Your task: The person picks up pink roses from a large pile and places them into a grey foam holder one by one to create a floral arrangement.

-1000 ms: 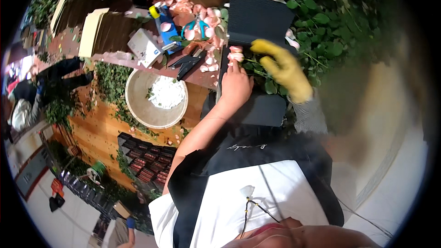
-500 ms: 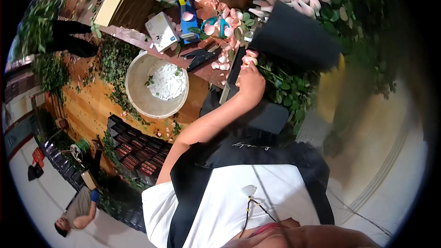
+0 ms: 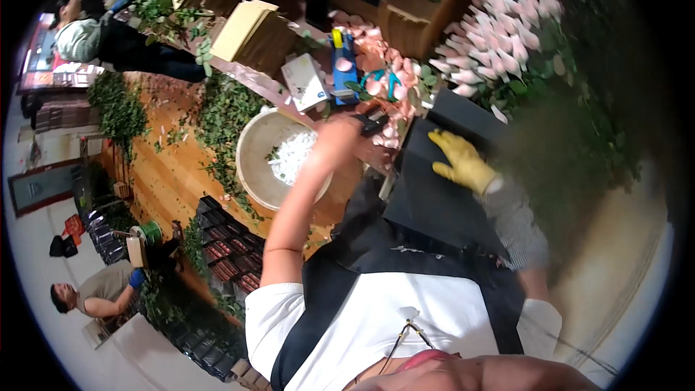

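My left hand (image 3: 339, 139), bare and smeared by motion, reaches over the table edge onto a black hand tool (image 3: 373, 124), perhaps a stapler. Whether its fingers have closed on the tool is too blurred to see. My right hand (image 3: 463, 164), in a yellow glove, lies with fingers spread on a black sheet or flap (image 3: 427, 177) in front of my body. That black piece lies flat, and no roses show from under it. Next to the tool lie pink petals (image 3: 394, 65), teal-handled scissors (image 3: 381, 83), a blue tape dispenser (image 3: 344, 65) and a white box (image 3: 305, 82).
A whitish bucket (image 3: 250, 163) of white pieces stands below the table's left edge. Cardboard stacks (image 3: 246, 32) and many wrapped pale pink roses (image 3: 499, 32) lie farther off. Black trays of red bundles (image 3: 228, 246) and leaf piles (image 3: 224, 116) cover the left floor. Two other people are at left.
My left hand has left the pink roses and moved left to the black tool. The raised black flap has come down over the roses, and my gloved right hand now rests on it.
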Demonstrator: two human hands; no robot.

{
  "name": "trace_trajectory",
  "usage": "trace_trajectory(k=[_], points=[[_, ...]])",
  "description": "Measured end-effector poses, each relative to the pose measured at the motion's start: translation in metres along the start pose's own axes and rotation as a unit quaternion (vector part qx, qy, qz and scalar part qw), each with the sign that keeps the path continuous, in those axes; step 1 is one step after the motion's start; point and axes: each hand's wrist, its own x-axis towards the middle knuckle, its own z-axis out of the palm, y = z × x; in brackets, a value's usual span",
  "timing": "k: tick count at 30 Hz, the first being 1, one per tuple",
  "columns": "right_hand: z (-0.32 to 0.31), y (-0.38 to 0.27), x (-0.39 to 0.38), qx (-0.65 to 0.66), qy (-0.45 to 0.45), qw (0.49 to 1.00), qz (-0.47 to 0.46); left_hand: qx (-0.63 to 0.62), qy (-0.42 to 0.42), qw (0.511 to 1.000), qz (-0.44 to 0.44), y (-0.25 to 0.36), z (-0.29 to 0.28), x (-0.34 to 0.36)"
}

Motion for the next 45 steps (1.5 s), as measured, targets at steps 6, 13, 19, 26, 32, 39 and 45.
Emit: trace_trajectory(k=[6,13,19,26,32,39,45], points=[[0.032,-0.033,-0.002,-0.163,0.040,0.983,0.067,0.252,0.440,0.856,-0.098,-0.142,-0.180,0.007],[0.026,-0.036,-0.004,-0.146,0.025,0.985,0.092,0.197,0.343,0.868,-0.299,-0.189,-0.181,0.040],[0.023,-0.037,-0.007,-0.122,0.057,0.986,0.094,0.059,0.480,0.842,-0.238,-0.115,-0.180,0.029],[0.028,-0.029,-0.010,-0.076,0.100,0.989,0.075,-0.417,-0.210,0.884,0.025,0.028,-0.066,0.023],[0.049,0.001,-0.013,0.015,0.218,0.971,0.092,-0.512,-0.094,0.852,-0.057,0.089,0.078,0.058],[0.010,-0.024,-0.030,0.037,0.286,0.940,0.183,-0.224,0.106,0.968,-0.028,0.094,0.112,0.051],[0.047,-0.022,-0.017,-0.093,0.073,0.984,0.136,-0.170,0.029,0.985,-0.001,0.081,0.099,0.051]])
